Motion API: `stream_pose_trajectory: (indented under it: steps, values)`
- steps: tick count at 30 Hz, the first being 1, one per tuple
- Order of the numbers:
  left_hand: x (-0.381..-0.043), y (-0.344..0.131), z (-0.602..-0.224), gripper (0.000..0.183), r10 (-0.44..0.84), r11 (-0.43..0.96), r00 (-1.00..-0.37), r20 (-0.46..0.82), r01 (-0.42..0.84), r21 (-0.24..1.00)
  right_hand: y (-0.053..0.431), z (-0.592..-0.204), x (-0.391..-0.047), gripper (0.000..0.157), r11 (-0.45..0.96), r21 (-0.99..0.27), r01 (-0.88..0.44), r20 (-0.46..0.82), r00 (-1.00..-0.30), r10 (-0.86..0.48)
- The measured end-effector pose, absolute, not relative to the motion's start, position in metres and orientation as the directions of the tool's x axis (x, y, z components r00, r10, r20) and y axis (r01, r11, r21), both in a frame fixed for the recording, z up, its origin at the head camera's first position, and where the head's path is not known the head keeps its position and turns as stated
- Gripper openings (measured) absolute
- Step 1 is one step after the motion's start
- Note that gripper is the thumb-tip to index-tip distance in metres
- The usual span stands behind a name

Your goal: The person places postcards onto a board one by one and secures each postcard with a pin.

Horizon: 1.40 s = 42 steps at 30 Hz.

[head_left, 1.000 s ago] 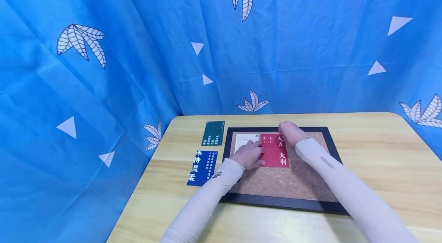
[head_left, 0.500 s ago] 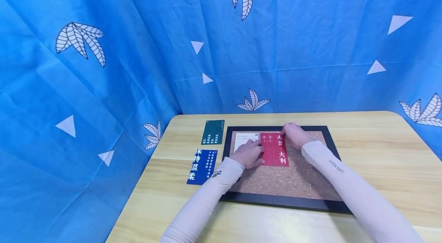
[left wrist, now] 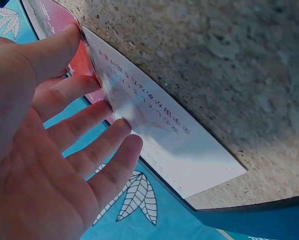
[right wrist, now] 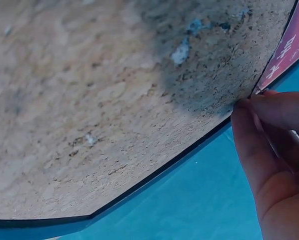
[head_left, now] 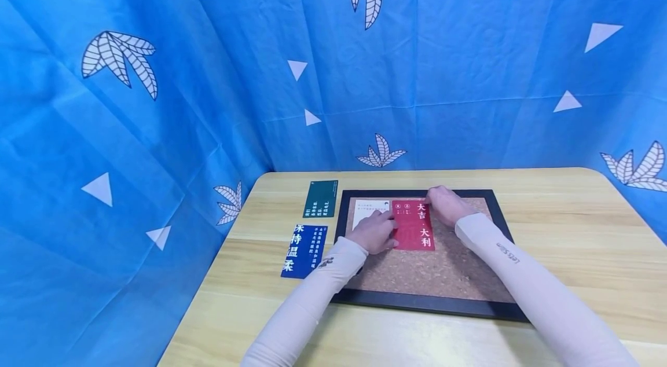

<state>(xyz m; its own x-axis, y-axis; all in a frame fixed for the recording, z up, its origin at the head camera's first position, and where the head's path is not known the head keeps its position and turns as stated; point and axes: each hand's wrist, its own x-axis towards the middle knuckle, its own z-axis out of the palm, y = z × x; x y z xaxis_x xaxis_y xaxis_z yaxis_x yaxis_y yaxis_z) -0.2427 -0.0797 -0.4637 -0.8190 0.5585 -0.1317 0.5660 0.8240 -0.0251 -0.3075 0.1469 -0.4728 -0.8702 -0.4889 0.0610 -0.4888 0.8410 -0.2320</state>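
A red card (head_left: 414, 227) with white characters lies on a black-framed cork board (head_left: 427, 274). Left of it, flush along the edge, is a white card (head_left: 363, 212), shown with faint red writing in the left wrist view. My left hand (head_left: 372, 232) reaches across the white card, fingers spread and mostly straight, its thumb and fingertips touching where the two cards meet. My right hand (head_left: 447, 205) pinches with thumb and forefinger at the red card's far right corner, by the frame. The fingertips hide whether anything small is between them.
On the wooden table (head_left: 234, 297), left of the board, lie a dark green card (head_left: 320, 199) and a blue card (head_left: 304, 251) with white characters. A blue patterned curtain (head_left: 469, 95) hangs behind and to the left.
My right hand has shifted slightly right and nearer along the red card's far edge to its corner, then held there. The left hand stays in place.
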Motion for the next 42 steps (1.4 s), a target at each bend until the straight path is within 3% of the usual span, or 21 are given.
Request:
stream_pose_trajectory:
  steps: [42]
  values:
    - [-0.2424,-0.0797,-0.4618,0.041,0.562,0.823,-0.816,-0.134,0.568,-0.001,0.1433,-0.4741,-0.3053,0.019,0.863,-0.171,-0.475,0.062,-0.879,-0.472]
